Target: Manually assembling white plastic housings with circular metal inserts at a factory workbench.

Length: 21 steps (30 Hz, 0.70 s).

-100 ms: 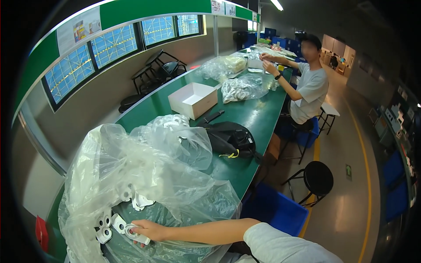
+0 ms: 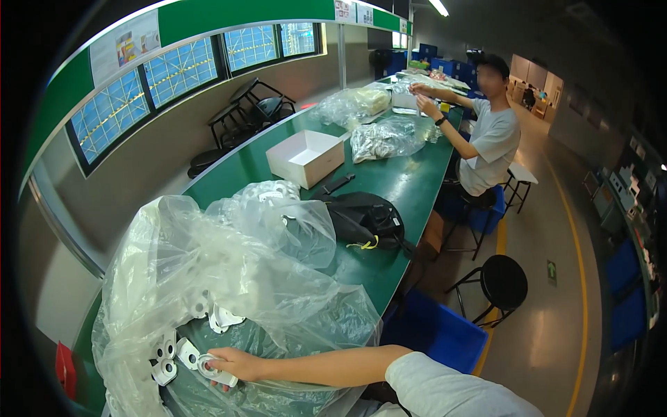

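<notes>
My right hand [image 2: 238, 365] reaches in from the lower right and grips a white plastic part [image 2: 217, 370] with a round ring at one end. Its fingers are wrapped around the part's edges. Touching or close beside it lies another white part [image 2: 187, 353] with a dark round opening. Several similar white parts [image 2: 165, 360] sit to the left, at the mouth of a large clear plastic bag [image 2: 187, 254]. More of them show through the film. The bag spreads over the near table and around my forearm. My left hand is out of sight.
On the green table [image 2: 410, 191] stand a white open box [image 2: 306, 158], a black backpack [image 2: 368, 219] and further bags of parts [image 2: 385, 139]. Across the table's far right side a co-worker [image 2: 490, 132] sits. A blue bin [image 2: 438, 333] and a black stool [image 2: 495, 285] stand beside the table.
</notes>
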Each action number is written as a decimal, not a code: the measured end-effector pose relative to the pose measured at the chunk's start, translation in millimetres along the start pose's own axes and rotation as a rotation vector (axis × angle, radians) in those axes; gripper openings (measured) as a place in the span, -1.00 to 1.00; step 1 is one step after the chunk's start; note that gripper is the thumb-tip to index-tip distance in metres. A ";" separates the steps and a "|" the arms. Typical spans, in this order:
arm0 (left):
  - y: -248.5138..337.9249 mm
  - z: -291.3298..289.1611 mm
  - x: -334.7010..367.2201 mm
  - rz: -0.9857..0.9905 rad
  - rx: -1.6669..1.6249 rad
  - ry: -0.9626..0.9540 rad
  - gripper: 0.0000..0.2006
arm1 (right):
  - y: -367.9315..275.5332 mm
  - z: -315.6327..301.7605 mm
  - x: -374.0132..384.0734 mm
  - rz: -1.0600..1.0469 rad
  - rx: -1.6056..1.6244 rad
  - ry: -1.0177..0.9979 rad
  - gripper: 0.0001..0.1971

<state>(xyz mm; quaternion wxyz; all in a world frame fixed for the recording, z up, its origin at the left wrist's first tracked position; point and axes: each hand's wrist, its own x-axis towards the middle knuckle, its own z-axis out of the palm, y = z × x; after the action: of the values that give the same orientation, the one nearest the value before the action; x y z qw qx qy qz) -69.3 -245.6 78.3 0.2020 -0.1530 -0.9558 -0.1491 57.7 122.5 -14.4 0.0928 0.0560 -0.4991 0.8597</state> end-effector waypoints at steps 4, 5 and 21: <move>-8.0 6.8 5.6 0.003 0.005 -0.022 -0.67 | 9.8 -2.2 4.0 -0.012 0.012 0.010 -0.78; -10.3 5.5 6.2 0.004 0.006 -0.025 -0.67 | 8.6 -0.1 3.9 -0.018 0.013 0.009 -0.79; -54.1 22.9 27.4 0.030 0.015 -0.122 -0.68 | 1.0 0.2 0.6 0.014 -0.024 0.030 -0.79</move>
<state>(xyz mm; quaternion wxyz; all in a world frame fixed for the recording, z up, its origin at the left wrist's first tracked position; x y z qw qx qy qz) -120.1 -280.5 58.1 0.1466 -0.1749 -0.9650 -0.1294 56.9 121.9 -15.1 0.0948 0.0384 -0.5083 0.8551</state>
